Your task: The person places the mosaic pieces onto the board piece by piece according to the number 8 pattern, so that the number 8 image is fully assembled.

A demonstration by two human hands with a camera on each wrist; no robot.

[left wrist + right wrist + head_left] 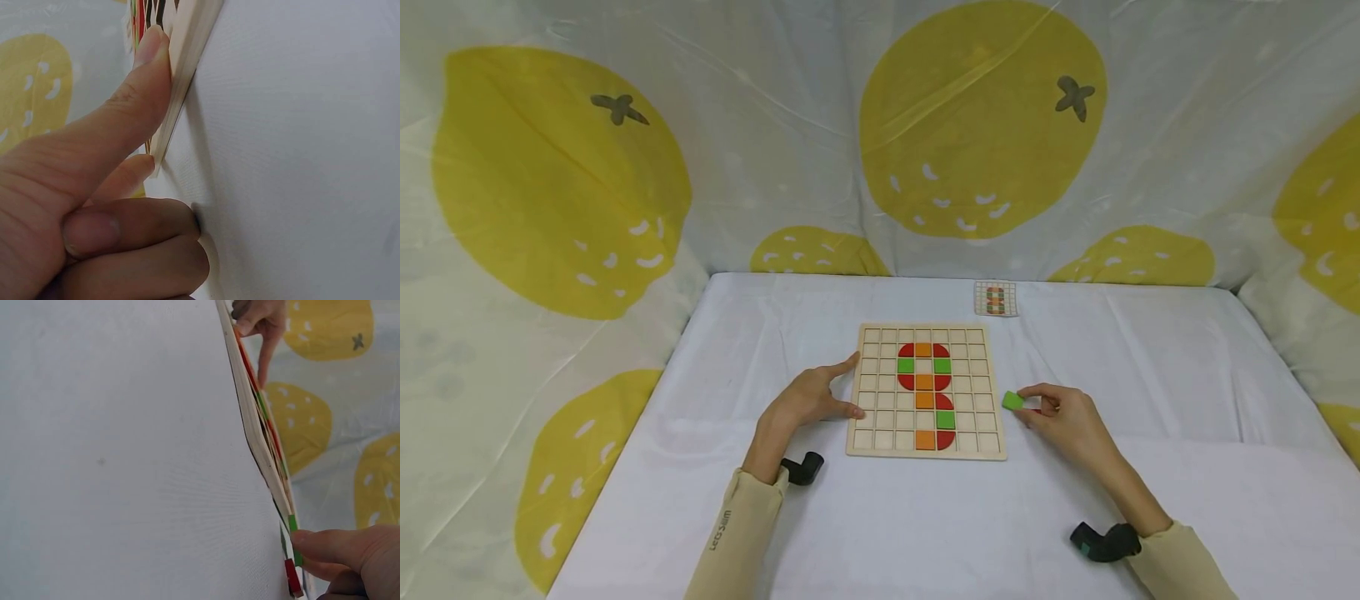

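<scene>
A wooden grid board (pixel 883 450) holds red rounded tiles, orange square tiles and green square tiles in its middle columns. My left hand (pixel 808 397) is at the board's left side, thumb and index finger spread apart and touching its edge. In the left wrist view the thumb (pixel 134 94) lies along that edge while the lower fingers are curled. Just off the board's right edge, my right hand (pixel 1067 421) pinches a green square tile (pixel 1012 401) between thumb and fingertip. A red tile (pixel 292 578) shows beside the green one, close to the tabletop, partly hidden by my fingers in the head view.
A small pattern card (pixel 996 299) with a similar coloured grid lies behind the board, near the back of the white-covered table (pixel 925 525). A cloth backdrop (pixel 775 167) with large yellow fruit prints stands behind the table and at its sides.
</scene>
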